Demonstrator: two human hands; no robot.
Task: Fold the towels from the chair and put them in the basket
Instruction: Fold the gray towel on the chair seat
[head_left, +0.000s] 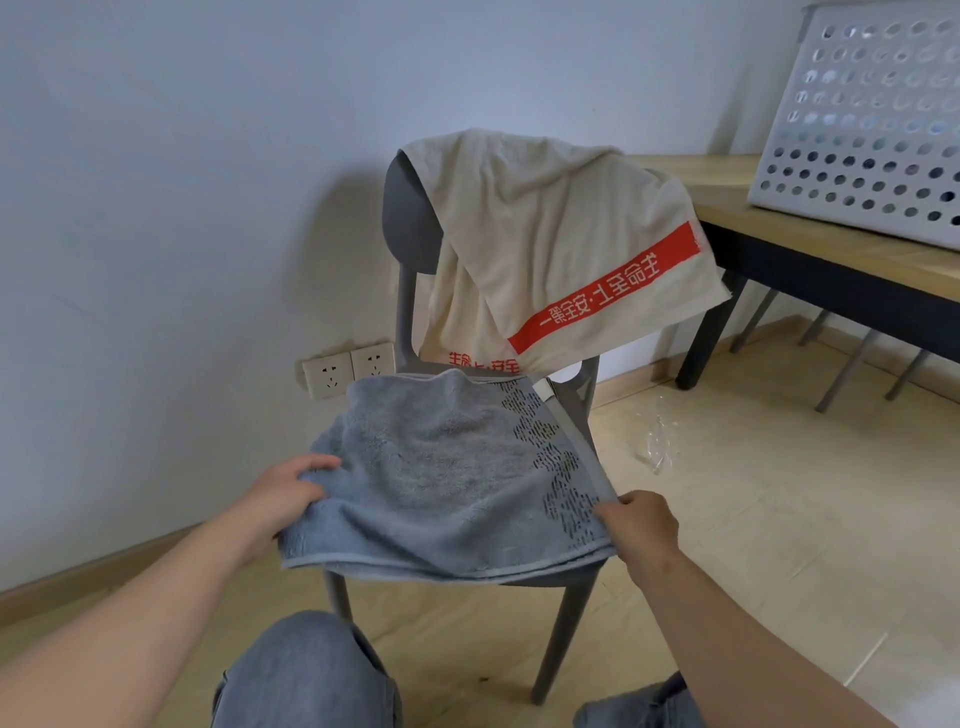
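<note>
A grey-blue towel (447, 478) lies folded over on the seat of a grey chair (410, 223). My left hand (283, 496) grips its left edge, fingers curled over the cloth. My right hand (641, 525) pinches its right front corner, by the dark dashed pattern. A cream towel (540, 244) with a red band of white characters hangs over the chair's backrest. The white perforated basket (862, 130) stands on the wooden table (810, 244) at the upper right.
The chair stands against a pale wall with two sockets (348, 370) low behind it. A crumpled clear plastic scrap (657, 447) lies on the beige floor right of the chair. Metal legs show under the table. My knees in jeans (306, 675) are at the bottom.
</note>
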